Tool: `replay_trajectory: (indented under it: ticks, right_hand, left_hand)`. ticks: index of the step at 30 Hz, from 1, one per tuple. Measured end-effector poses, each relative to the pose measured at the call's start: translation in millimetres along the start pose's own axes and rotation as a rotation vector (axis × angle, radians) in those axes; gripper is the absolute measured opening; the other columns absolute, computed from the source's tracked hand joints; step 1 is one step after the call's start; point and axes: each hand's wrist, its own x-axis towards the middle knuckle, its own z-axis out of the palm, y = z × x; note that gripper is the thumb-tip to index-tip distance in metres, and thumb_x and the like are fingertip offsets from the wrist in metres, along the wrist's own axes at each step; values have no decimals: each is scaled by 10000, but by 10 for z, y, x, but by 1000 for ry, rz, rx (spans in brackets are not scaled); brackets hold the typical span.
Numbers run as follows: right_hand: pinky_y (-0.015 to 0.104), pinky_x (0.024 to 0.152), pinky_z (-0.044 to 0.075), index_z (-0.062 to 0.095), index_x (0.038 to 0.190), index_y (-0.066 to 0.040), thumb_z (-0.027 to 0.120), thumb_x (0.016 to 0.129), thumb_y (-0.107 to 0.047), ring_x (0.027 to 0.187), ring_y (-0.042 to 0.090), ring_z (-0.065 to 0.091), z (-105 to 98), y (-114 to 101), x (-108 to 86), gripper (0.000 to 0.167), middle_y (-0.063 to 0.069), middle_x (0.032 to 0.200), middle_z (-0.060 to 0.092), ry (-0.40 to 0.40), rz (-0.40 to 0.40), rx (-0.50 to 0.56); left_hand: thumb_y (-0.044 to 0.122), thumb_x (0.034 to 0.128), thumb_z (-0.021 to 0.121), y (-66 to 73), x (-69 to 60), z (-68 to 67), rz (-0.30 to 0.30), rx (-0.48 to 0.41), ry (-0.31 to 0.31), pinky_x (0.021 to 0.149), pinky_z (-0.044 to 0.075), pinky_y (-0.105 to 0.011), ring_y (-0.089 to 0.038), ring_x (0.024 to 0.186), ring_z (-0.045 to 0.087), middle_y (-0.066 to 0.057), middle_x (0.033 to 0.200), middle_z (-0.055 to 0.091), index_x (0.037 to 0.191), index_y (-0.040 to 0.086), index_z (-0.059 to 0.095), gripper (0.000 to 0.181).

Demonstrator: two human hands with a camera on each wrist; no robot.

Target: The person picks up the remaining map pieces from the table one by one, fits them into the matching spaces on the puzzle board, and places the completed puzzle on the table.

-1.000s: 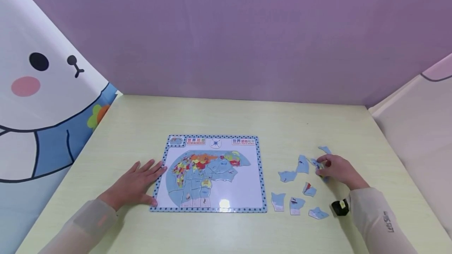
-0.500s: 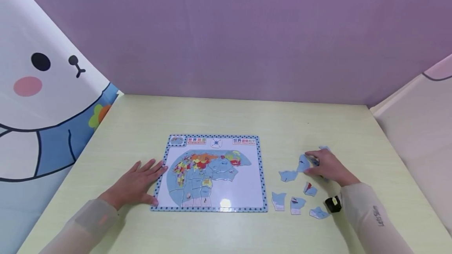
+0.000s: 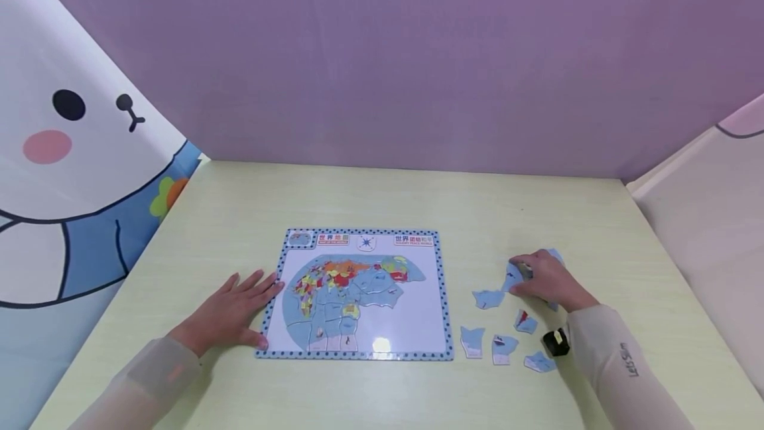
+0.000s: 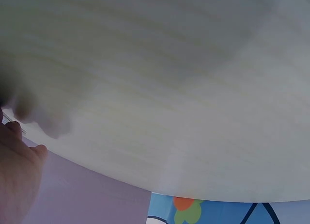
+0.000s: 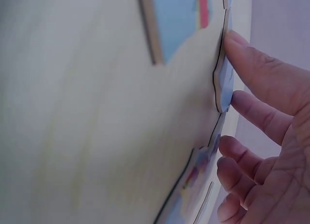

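A world-map puzzle board [image 3: 412,330] lies on the table, its map pieces filling the left and top of the oval. My left hand [image 3: 227,314] rests with spread fingers on the board's left edge; part of this hand [image 4: 19,178] shows in the left wrist view. To the right of the board, my right hand [image 3: 550,281] has thumb and fingertips on a blue puzzle piece [image 3: 511,275]. In the right wrist view, the thumb and index finger of the right hand [image 5: 276,112] pinch that blue piece [image 5: 225,81] at its edge, against the table.
Several loose pieces lie around the right hand, among them a blue one [image 3: 488,298], one with red [image 3: 526,322] and three in a front row [image 3: 472,342]. A black cube-shaped object [image 3: 556,342] is at the right wrist. A purple cloth [image 3: 418,65] stands behind the table.
My right hand has moved left from the pieces farther right to the blue piece, uncovering part of the pieces behind it. The left hand has stayed on the board.
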Motion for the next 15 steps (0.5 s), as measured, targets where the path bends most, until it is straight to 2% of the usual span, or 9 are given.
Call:
replay_trajectory:
  ticks: [5, 15]
  right_hand:
    - [559, 850, 451, 577, 1234, 62, 806, 760, -202, 1019, 430, 507, -5, -2, 10, 588, 316, 1148, 513, -9, 20, 6]
    - [526, 851, 461, 515, 1263, 82, 789, 768, -115, 975, 374, 543, 5, -47, 31, 599, 266, 1114, 555, -13, 87, 118]
  left_hand:
    - [763, 668, 600, -5, 9, 6, 4, -2, 4, 1073, 129, -674, -430, 1408, 187, -148, 1521, 333, 1477, 91, 365, 1077]
    - [761, 663, 609, 1, 13, -7, 1, -2, 0, 1073, 130, -673, -431, 1407, 191, -148, 1517, 340, 1475, 88, 367, 1083]
